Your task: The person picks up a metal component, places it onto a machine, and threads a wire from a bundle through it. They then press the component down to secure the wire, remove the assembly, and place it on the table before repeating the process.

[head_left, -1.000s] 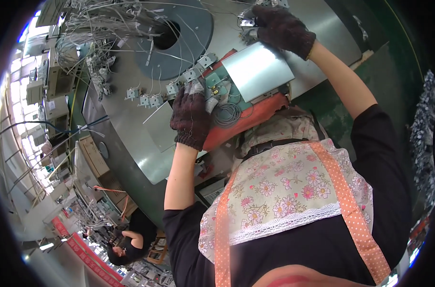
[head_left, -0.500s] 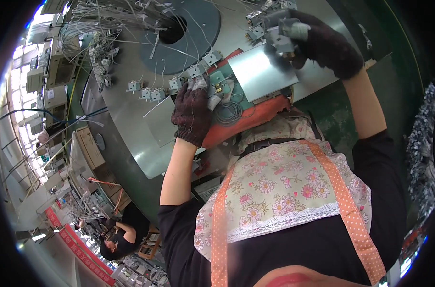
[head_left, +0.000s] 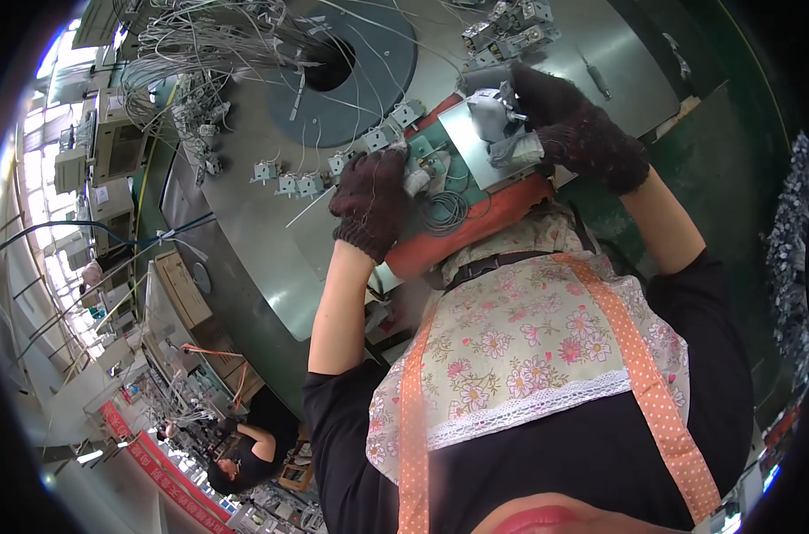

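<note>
Both hands wear dark knitted gloves with grey tape round the fingertips. My right hand (head_left: 582, 129) is closed on a small shiny metal housing (head_left: 492, 117), held over a bright flat metal plate (head_left: 465, 153). My left hand (head_left: 371, 198) is curled beside a green block with small brass parts (head_left: 429, 162); what its fingers pinch, if anything, is hidden. Small grey metal boxes on wires (head_left: 380, 138) lie in a row just beyond the left hand. Next to it rests a coil of grey cable (head_left: 444, 212) on an orange-red cloth (head_left: 467, 224).
A grey disc (head_left: 382, 67) with a dark central hole and a mass of loose wires (head_left: 218, 44) covers the far side of the metal table (head_left: 271, 267). More metal boxes (head_left: 511, 34) sit at the far right, near a slim tool (head_left: 594, 73). Another person (head_left: 249, 449) works at lower left.
My right hand has come down and left from the far-right boxes, bringing the metal housing over the plate. My left hand stays by the green block. The whole view has shifted slightly.
</note>
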`<state>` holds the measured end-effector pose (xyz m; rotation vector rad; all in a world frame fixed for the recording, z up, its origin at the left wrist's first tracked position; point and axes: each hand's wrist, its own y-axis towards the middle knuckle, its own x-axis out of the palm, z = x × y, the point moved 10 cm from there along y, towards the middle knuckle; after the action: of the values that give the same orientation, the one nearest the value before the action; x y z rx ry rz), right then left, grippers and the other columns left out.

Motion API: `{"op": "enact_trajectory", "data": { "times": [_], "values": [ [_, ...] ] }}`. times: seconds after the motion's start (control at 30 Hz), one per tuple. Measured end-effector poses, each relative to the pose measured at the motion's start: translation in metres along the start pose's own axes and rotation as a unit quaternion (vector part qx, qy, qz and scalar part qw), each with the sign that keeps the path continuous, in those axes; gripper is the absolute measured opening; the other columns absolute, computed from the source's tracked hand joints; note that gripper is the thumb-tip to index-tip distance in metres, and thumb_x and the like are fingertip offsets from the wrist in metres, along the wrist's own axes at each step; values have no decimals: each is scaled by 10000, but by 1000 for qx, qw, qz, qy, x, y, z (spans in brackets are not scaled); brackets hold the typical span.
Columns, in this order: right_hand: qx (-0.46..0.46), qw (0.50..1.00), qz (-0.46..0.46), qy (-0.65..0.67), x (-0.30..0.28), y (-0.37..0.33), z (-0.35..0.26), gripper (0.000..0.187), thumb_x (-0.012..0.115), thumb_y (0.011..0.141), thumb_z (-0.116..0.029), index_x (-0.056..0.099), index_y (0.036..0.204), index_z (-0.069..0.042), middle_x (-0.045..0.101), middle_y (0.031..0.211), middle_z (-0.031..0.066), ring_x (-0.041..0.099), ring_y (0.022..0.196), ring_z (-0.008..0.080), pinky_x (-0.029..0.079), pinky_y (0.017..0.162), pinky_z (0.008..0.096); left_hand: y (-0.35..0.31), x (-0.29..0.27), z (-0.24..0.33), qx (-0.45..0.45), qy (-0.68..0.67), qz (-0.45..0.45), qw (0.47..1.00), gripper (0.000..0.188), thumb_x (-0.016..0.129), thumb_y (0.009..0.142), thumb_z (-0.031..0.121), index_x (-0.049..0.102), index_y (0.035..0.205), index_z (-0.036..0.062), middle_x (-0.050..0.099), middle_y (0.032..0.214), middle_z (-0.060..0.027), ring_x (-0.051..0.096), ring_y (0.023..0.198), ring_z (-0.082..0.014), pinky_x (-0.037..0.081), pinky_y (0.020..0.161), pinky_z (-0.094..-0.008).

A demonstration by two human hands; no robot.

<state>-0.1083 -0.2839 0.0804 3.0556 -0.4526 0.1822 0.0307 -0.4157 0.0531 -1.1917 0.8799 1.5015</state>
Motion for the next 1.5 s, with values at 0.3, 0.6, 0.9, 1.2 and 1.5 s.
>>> {"op": "enact_trajectory", "data": {
  "times": [0.3, 0.6, 0.9, 1.2, 1.5],
  "values": [
    [-119, 981, 67, 140, 12, -4, -35, 577, 669, 898, 53, 457, 1430, -11, 635, 1273, 112, 660, 1120, 163, 556, 973, 321, 10, 10, -81, -109, -340, 31, 933, 446, 743, 921, 165, 571, 1324, 82, 662, 1229, -112, 669, 1060, -225, 552, 865, -369],
    [-124, 972, 163, -113, 36, -3, -58, 653, 836, 829, -104, 524, 1399, -44, 693, 1198, 128, 728, 1006, 190, 590, 851, 323, 93, 33, -52, -99, -108, -111, 983, 533, 691, 865, 427, 646, 1314, 143, 671, 1259, -224, 655, 1152, -384, 522, 966, -467],
    [-134, 963, 201, -119, 30, -13, -53, 655, 796, 855, -147, 496, 1427, -37, 667, 1177, 168, 713, 911, 180, 579, 798, 303, 84, 15, -58, -134, 8, -182, 974, 427, 609, 830, 309, 721, 1186, 102, 673, 1243, -234, 637, 1181, -422, 500, 1023, -515],
    [25, 942, 109, 316, 41, -34, -17, 533, 642, 960, -228, 489, 1416, 2, 644, 1257, 145, 689, 1044, 230, 589, 934, 391, -3, -5, -202, -220, 159, -218, 937, 469, 666, 856, 442, 704, 1244, 183, 669, 1298, -160, 613, 1225, -383, 482, 1028, -483],
    [66, 989, 88, 98, 58, -15, -22, 415, 715, 887, -110, 624, 1282, -23, 679, 1088, 56, 683, 945, 156, 591, 839, 323, -47, 2, -219, -188, -196, -116, 955, 400, 671, 918, 330, 704, 1193, 41, 696, 1179, -210, 652, 1123, -341, 490, 980, -417]
  ]
}}
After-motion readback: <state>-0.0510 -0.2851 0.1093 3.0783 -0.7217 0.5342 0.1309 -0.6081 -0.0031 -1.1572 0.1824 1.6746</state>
